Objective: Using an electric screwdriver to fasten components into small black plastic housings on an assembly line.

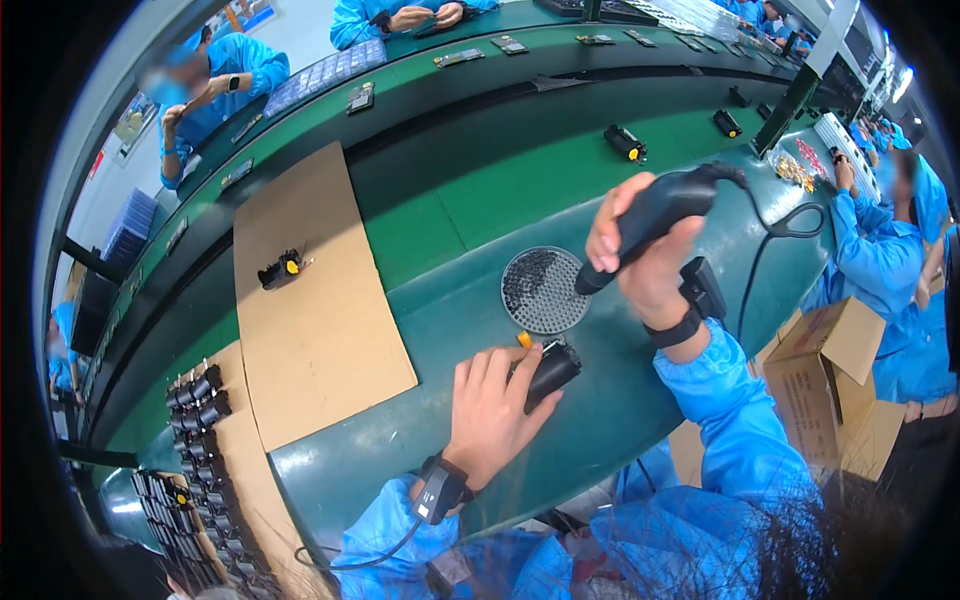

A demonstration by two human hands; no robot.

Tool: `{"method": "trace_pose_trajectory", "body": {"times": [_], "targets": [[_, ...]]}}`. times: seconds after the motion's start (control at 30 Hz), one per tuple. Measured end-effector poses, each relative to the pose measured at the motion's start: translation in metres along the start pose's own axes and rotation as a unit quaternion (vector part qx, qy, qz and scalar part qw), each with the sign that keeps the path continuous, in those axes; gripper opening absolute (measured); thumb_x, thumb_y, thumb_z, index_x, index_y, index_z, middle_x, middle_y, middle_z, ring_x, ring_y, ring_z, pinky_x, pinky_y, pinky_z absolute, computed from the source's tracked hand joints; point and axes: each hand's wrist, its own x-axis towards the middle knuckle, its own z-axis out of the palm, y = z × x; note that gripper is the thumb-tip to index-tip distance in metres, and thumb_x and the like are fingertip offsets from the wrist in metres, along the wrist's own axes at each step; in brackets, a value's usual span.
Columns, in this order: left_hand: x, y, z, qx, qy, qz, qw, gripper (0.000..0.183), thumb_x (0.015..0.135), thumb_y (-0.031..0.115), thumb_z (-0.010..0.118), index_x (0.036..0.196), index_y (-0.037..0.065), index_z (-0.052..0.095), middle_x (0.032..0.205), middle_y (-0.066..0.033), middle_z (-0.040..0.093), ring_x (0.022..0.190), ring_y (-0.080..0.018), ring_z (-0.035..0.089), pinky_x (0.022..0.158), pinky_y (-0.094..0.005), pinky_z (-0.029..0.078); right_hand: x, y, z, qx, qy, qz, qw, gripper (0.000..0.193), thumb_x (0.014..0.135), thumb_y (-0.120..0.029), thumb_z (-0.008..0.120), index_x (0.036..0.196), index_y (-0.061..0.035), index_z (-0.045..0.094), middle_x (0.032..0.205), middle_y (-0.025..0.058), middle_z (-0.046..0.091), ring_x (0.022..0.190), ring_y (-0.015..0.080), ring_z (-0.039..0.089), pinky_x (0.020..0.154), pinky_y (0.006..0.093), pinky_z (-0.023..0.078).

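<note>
This is a factory where people put small parts together. Long green work tables [520, 190] run in rows, and workers in blue coats [225, 85] sit along them. Many of the same little black parts [200, 400] lie in rows, and cardboard boxes [835, 385] stand nearby.

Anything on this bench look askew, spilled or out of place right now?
Nothing looks spilled or damaged. The left hand holds a black cylindrical part down on the green bench; the right hand holds a corded electric screwdriver above the round screw tray. One black part with a yellow piece lies alone on the cardboard sheet.
</note>
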Motion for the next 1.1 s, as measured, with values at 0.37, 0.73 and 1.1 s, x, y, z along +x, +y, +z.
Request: {"method": "trace_pose_trajectory", "body": {"times": [0.37,0.73,1.1], "targets": [[0.001,-0.007,0.001,-0.029,0.017,0.005,0.999,0.058,0.069,0.024,0.084,0.119,0.005,0.064,0.110,-0.0082,0.060,0.105,-0.0289,0.056,0.085,-0.0400,0.041,-0.032,-0.019,0.051,0.089,-0.082,-0.002,0.993,0.090,0.071,-0.091,0.049,0.098,-0.0059,0.046,0.068,0.0068,0.054,0.051,0.0123,0.052,0.047,0.0265,0.046],[0.000,-0.006,0.000,-0.038,0.014,0.007,0.999,0.058,0.069,0.024,0.084,0.120,0.005,0.065,0.109,-0.0081,0.059,0.104,-0.0285,0.056,0.085,-0.0400,0.041,-0.038,-0.008,0.053,0.045,-0.090,0.009,0.995,0.086,0.071,-0.088,0.056,0.096,-0.0062,0.047,0.070,0.0074,0.056,0.049,0.0141,0.052,0.045,0.0275,0.045],[0.000,-0.007,-0.002,-0.042,0.005,0.002,0.999,0.056,0.070,0.023,0.084,0.120,0.006,0.065,0.108,-0.0074,0.059,0.100,-0.0269,0.057,0.083,-0.0379,0.042,-0.035,0.000,0.057,0.033,-0.147,0.025,0.988,0.087,0.068,-0.088,0.056,0.096,-0.0057,0.048,0.069,0.0063,0.054,0.052,0.0131,0.053,0.047,0.0264,0.045]]}}
